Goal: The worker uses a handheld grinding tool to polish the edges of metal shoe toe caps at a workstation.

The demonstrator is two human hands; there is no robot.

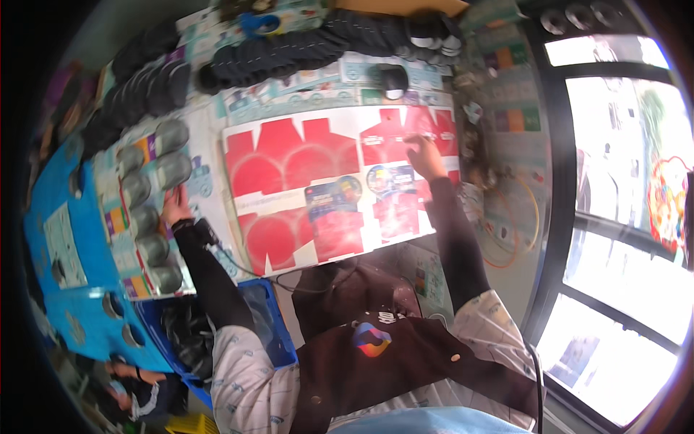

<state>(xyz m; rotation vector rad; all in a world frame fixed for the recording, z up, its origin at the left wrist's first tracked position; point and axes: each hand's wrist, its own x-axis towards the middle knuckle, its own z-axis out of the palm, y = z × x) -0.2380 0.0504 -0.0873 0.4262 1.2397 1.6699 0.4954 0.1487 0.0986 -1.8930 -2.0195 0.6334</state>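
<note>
My left hand (175, 207) is beside the rows of grey domed pieces (173, 171) at the left of the table, its fingertips by the lower edge of one dome. Its fingers look stretched out, with no held thing visible. Over the far right part of a red and white printed sheet (264, 173) is my right hand (428, 159), fingers bent and apart, nothing visible in them. Two dark blue printed cards (334, 199) with rounded tops lie on the middle of the sheet.
Long rows of dark stacked pieces (275, 61) line the back, with one dark and white piece (394, 81) in front. Blue crates (87, 322) stand at the left; a blue bin (267, 318) is below the table edge. Another person's arm (148, 376) shows lower left. Windows are right.
</note>
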